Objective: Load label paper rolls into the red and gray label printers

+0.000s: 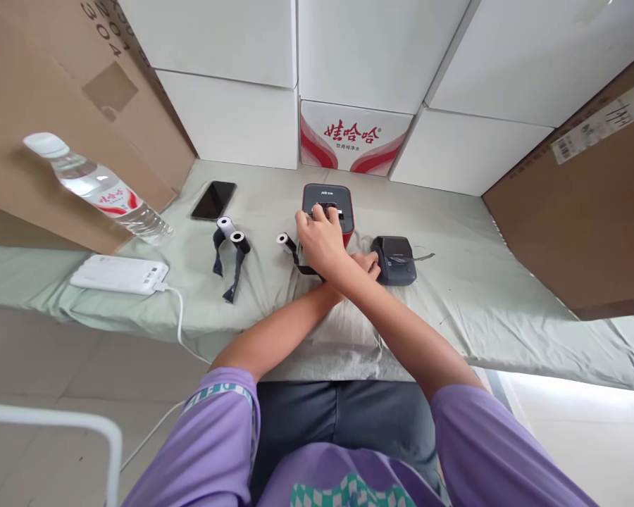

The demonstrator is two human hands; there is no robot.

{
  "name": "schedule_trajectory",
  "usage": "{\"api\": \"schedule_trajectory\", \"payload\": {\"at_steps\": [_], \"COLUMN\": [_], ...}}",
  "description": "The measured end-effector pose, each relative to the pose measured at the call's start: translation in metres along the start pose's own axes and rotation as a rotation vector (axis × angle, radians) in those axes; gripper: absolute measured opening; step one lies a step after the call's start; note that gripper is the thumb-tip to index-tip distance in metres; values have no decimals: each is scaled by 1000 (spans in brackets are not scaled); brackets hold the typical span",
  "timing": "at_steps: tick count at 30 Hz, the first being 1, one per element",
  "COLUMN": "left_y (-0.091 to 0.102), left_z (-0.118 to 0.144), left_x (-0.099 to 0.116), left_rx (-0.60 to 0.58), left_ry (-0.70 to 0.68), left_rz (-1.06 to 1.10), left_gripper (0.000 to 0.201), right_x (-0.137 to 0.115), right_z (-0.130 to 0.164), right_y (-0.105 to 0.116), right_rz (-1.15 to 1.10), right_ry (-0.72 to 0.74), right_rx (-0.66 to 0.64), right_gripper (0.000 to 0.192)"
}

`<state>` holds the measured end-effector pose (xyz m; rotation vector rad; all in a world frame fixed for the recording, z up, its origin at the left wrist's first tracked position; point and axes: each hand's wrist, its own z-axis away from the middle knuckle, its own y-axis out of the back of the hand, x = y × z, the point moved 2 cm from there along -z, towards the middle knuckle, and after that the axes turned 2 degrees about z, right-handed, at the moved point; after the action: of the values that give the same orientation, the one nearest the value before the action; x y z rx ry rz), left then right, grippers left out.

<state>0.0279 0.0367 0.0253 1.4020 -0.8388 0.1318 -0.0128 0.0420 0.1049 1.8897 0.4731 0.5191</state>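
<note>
My forearms cross over the green cloth-covered table. My right hand reaches left, its fingers spread on top of a dark grey and red label printer. My left hand lies mostly hidden under my right forearm, its fingers against the left side of a small black printer. Whether it grips that printer I cannot tell. A white roll with a black strip lies just left of my right hand.
Two more white rolls with black strips lie further left, beyond them a black phone. A white power bank with its cable and a water bottle sit at the left. White cartons and brown cardboard boxes wall the table.
</note>
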Motion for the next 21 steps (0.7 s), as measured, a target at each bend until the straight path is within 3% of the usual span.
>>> {"api": "schedule_trajectory", "payload": {"at_steps": [13,21], "left_y": [14,-1], "left_z": [6,-6], "left_x": [12,-2], "left_rx": [-54,-14], "left_ry": [37,7], "left_rz": [10,34], "left_gripper": [26,22], "right_x": [6,12], "right_z": [3,14], "right_y": [0,3], "right_rz": [-36,-118], "right_ry": [-6,-69], "right_rx": [-39,-14], "right_gripper": [41,36]}}
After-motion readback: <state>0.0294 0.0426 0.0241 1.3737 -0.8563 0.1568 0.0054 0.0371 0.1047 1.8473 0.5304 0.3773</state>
